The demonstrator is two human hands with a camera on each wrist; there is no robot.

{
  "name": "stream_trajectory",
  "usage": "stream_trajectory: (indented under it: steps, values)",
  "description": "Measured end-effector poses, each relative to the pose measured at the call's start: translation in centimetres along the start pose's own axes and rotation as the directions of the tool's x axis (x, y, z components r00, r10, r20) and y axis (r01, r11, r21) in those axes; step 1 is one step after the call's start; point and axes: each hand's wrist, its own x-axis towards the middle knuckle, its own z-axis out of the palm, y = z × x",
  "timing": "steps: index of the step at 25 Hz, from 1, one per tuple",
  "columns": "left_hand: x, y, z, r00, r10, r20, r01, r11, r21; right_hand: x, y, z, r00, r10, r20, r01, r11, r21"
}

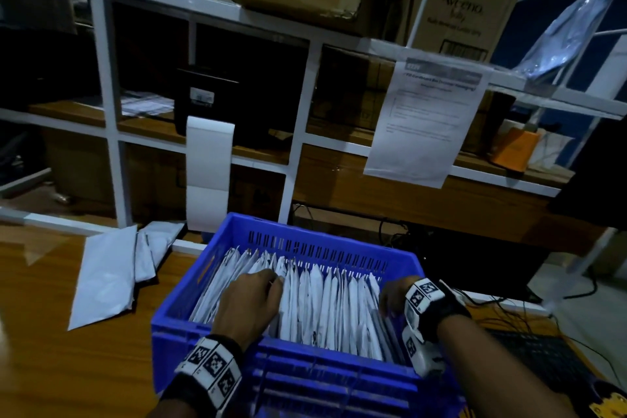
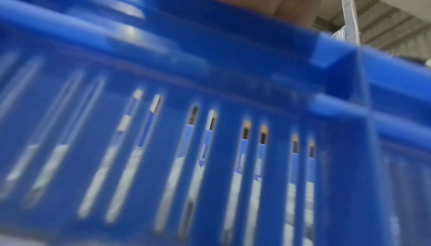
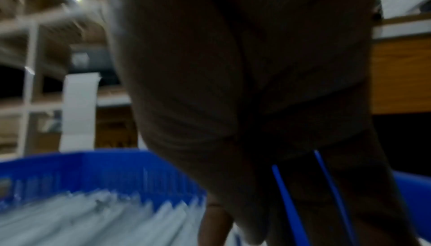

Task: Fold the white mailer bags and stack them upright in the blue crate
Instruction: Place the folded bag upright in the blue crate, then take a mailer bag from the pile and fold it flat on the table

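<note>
Folded white plastic mailer bags [image 1: 315, 302]: row upright, nearly filling blue slotted plastic crate [image 1: 298, 380].
Left: flat white mailers [image 1: 108, 275] unfolded on wooden tabletop [image 1: 44, 343].
Left hand [image 1: 249, 300] grip: fingers curled on bag tops.
Right hand [image 1: 395, 297] grip: cannot tell.

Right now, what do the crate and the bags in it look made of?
Blue crate: moulded hard plastic, going by its slotted walls, ribs and slight sheen. Folded bags: thin white plastic film, probably poly mailers; they crease softly and look faintly glossy, but blur leaves this uncertain.
</note>
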Motion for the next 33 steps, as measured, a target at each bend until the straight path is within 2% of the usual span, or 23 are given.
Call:
stream_trajectory:
  steps: [3, 6, 9, 12, 14, 16, 18, 20, 22, 24, 26, 27, 29, 31, 33]
  values:
    - [-0.4, -1.0, -0.7, 0.995, 0.076, -0.07, -0.089, 0.974, -0.21, -3.3, -2.9, -3.0, 0.993, -0.086, -0.083, 0.098, 0.985, 0.145]
    - [-1.5, -3.0, -2.5, 0.991, 0.098, -0.088, -0.117, 0.96, -0.255, -7.8, -6.9, -5.0, 0.966, -0.183, -0.182, 0.229, 0.932, 0.28]
    - [-2.2, -6.2, -5.9, 0.994, 0.077, -0.077, -0.098, 0.942, -0.32, -9.9, -11.1, -5.9, 0.919, -0.24, -0.313, 0.339, 0.887, 0.315]
    - [-1.4, -11.2, -10.4, 0.988, 0.057, -0.146, -0.102, 0.941, -0.323, -9.8, -17.0, -6.5, 0.834, -0.215, -0.508, 0.448, 0.801, 0.397]
    - [-0.5, -15.5, -13.2, 0.985, 0.023, -0.173, -0.074, 0.953, -0.294, -9.0, -21.9, -7.0, 0.755, -0.163, -0.635, 0.522, 0.735, 0.432]
    - [-0.2, -20.1, -15.2, 0.99, -0.009, -0.14, -0.032, 0.956, -0.292, -7.9, -27.5, -7.6, 0.683, -0.102, -0.723, 0.592, 0.658, 0.465]
    - [0.0, -25.3, -16.3, 0.995, -0.047, -0.086, 0.023, 0.965, -0.26, -6.3, -32.9, -8.5, 0.635, -0.039, -0.772, 0.642, 0.583, 0.498]
    - [-0.2, -30.3, -16.1, 0.994, -0.094, 0.063, 0.102, 0.986, -0.133, -4.3, -37.2, -8.7, 0.644, -0.017, -0.765, 0.645, 0.548, 0.532]
    - [-1.1, -35.2, -15.4, 0.949, -0.156, 0.275, 0.162, 0.987, 0.002, -1.9, -41.2, -8.4, 0.688, -0.009, -0.726, 0.609, 0.552, 0.57]
    - [-2.2, -38.8, -14.7, 0.891, -0.168, 0.421, 0.147, 0.986, 0.082, 0.3, -45.0, -7.1, 0.766, 0.029, -0.642, 0.538, 0.518, 0.665]
    - [-3.2, -40.5, -14.4, 0.815, -0.162, 0.556, 0.06, 0.979, 0.197, 2.7, -48.1, -4.6, 0.872, 0.07, -0.485, 0.408, 0.444, 0.798]
    - [-3.7, -40.9, -14.4, 0.788, -0.16, 0.594, 0.019, 0.972, 0.236, 4.0, -49.3, -3.4, 0.913, 0.092, -0.397, 0.323, 0.431, 0.843]
    - [-4.4, -41.1, -14.4, 0.779, -0.141, 0.611, -0.023, 0.967, 0.253, 6.5, -50.8, -1.0, 0.953, 0.126, -0.275, 0.205, 0.396, 0.895]
    - [-5.1, -41.4, -14.5, 0.778, -0.095, 0.621, -0.065, 0.971, 0.231, 8.8, -51.9, 0.2, 0.964, 0.171, -0.205, 0.141, 0.327, 0.935]
    - [-5.9, -41.9, -14.9, 0.746, -0.061, 0.663, -0.079, 0.981, 0.179, 10.5, -53.1, 0.7, 0.961, 0.213, -0.179, 0.121, 0.257, 0.959]
